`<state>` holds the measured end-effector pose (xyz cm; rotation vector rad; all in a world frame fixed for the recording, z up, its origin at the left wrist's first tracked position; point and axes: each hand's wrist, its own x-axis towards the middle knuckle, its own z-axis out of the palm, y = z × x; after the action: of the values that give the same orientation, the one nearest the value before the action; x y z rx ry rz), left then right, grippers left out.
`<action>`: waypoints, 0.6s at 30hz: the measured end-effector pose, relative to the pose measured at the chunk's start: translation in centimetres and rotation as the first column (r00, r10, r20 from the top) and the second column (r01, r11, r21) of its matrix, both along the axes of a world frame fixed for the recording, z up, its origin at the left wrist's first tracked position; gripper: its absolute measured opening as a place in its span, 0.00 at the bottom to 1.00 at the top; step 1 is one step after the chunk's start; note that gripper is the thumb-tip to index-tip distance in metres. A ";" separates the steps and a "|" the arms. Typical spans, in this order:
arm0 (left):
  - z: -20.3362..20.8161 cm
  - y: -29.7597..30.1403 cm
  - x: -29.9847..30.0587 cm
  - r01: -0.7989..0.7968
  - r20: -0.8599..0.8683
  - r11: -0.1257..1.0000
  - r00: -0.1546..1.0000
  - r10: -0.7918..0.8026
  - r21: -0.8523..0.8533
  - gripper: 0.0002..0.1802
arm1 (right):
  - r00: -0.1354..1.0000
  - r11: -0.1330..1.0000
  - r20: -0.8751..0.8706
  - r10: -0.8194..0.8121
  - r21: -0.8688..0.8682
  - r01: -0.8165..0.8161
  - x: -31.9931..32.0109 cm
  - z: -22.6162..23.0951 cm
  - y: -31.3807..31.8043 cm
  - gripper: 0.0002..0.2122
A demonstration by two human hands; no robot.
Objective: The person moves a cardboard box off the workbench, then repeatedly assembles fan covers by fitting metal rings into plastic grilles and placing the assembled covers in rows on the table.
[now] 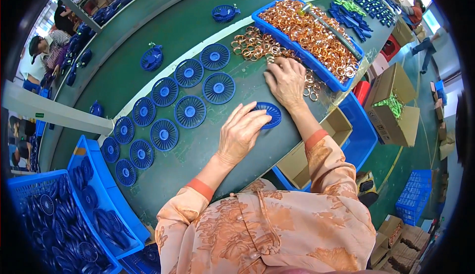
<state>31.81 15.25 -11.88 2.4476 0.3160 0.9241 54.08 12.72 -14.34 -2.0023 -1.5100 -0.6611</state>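
My left hand (240, 134) grips a round blue fan grille (271, 115) by its left edge, just above the green work surface. My right hand (288, 82) reaches to the near edge of a loose pile of copper-coloured rings (255, 45). Its fingers are bent down onto the rings, and their tips are partly hidden, so what they pinch does not show. To the left of my hands, more blue grilles (190, 112) lie flat in two curved rows. Beyond my right hand stands a blue tray (312, 55) heaped with the same rings.
A conveyor belt (123, 71) carrying blue fan parts (151, 58) runs past the far side. Blue crates (37, 177) full of grilles stand at the lower left. Cardboard boxes (396, 108) are on the right. Blue and green parts (349, 14) lie beyond the tray. Other people work farther off.
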 end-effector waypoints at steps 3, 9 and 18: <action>-0.5 1.0 1.8 -0.057 -0.027 0.990 0.998 0.061 0.131 0.17 | 0.995 0.989 0.018 -0.103 0.105 0.101 0.7 -0.5 -0.9 0.06; -2.0 3.2 6.3 -0.176 -0.045 0.950 0.980 0.194 0.258 0.15 | 0.985 0.962 -0.054 -0.165 0.213 0.173 1.5 -0.1 -1.3 0.04; -3.2 3.9 5.1 -0.293 -0.211 0.899 0.904 0.371 0.324 0.28 | 0.987 0.932 -0.044 -0.152 0.327 0.158 0.8 0.2 -0.8 0.04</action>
<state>36.91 19.19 -15.08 2.8511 0.7720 0.8167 54.86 11.95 -14.10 -1.8722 -1.1476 -0.8939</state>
